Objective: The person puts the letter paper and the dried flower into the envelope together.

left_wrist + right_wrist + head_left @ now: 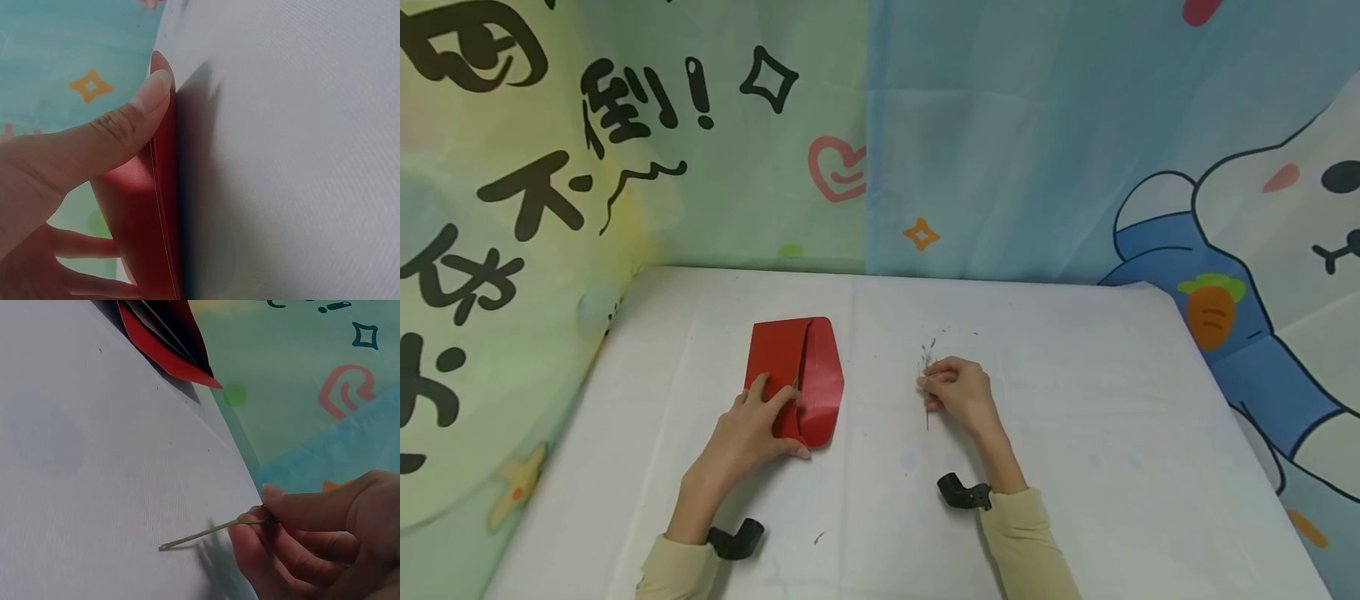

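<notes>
A red envelope (778,346) lies left of the middle of the white table, its flap (822,375) folded out to the right. My left hand (747,437) grips it, the thumb along the near edge and the fingers spread over the front by the opening. In the left wrist view, the thumb (128,122) presses on the envelope's edge. To the right, my right hand (961,392) pinches a thin dried sprig between thumb and fingers. Its bare stem (200,535) sticks out from the fingertips in the right wrist view, while fine dark tips (927,350) show beyond the hand in the head view.
Small dark crumbs lie around the sprig, and a loose fragment (819,538) lies near the front of the white table (1120,400). A printed cloth backdrop (985,142) hangs at the back and left. Black cameras (737,539) sit at both wrists.
</notes>
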`<state>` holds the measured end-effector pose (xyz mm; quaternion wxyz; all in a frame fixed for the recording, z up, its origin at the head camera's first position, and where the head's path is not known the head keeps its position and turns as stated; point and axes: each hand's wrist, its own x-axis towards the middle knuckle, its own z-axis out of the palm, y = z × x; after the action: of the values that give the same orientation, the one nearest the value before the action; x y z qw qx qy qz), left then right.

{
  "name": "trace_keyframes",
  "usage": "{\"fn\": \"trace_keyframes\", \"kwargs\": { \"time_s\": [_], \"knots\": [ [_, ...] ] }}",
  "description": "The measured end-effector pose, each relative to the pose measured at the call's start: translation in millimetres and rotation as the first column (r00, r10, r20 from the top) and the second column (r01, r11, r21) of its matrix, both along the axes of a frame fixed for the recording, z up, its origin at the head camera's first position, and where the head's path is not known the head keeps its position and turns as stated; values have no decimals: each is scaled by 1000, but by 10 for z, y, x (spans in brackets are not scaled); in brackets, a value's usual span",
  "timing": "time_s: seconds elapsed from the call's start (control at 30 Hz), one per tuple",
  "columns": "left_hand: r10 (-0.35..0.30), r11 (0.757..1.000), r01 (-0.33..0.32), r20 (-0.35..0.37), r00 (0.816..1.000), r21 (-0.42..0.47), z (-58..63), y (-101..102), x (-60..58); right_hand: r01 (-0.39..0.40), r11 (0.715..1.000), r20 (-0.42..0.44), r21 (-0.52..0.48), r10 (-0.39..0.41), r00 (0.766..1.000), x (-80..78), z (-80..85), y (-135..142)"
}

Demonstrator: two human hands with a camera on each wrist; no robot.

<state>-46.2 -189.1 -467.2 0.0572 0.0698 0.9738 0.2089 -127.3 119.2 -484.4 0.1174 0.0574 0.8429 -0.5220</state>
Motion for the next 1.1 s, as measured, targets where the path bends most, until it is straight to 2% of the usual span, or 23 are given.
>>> {"fn": "trace_keyframes", "kwargs": {
  "time_s": [0.47, 0.73, 0.93, 1.1],
  "knots": [
    [-3, 1000, 3, -7, 1000, 7, 5, -5, -1, -82, 996, -10, -24, 82, 997, 20, 62, -193],
    [1, 1000, -1, 0, 1000, 12, 4, -8, -3, -87, 991, 0, -102, 88, 996, 42, 93, -334],
    [6, 1000, -6, 10, 1000, 17, -5, -17, -4, -99, 989, -26, -109, 97, 995, 53, 100, -477],
    [7, 1000, -8, 22, 1000, 20, -21, -22, -14, -96, 987, -8, -127, 95, 995, 56, 109, -593]
  ]
}}
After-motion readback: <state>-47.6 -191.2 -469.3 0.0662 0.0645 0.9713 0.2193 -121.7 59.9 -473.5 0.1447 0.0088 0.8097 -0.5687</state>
